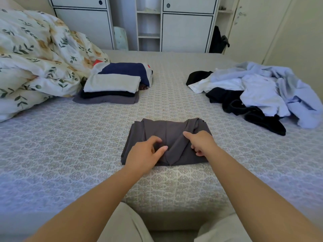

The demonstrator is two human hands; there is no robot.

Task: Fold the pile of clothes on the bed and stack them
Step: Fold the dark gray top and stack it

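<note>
White cabinet doors and open shelves (pixel 148 23) line the far wall, and your work surface is a bed (pixel 52 154) under a grey patterned cover, soft enough that anything pressed on it will sink a little. Going from the left: a crumpled floral duvet (pixel 35 55) is heaped at the head end, and just beside it sits the finished stack of folded clothes (pixel 113 84), a white piece on top of dark and grey ones, with a navy item behind.

In the middle, close to the bed's near edge, lies the dark grey garment (pixel 166 142) you are folding. It looks thin, light and limp, probably a bit slippery, so expect layers to slide rather than hold a crease. Your left hand (pixel 145 154) has curled fingers pinching a ridge of the cloth near its centre; your right hand (pixel 201 143) grips a raised fold with thumb extended and fingers tucked under. I'd take it by the doubled edges, not the loose middle, and smooth it flat before lifting.

To the right, well apart, the unfolded pile (pixel 253 95) waits: pale blue shirts tangled with black pieces, soft and likely to drag neighbours along when you pull one.
</note>
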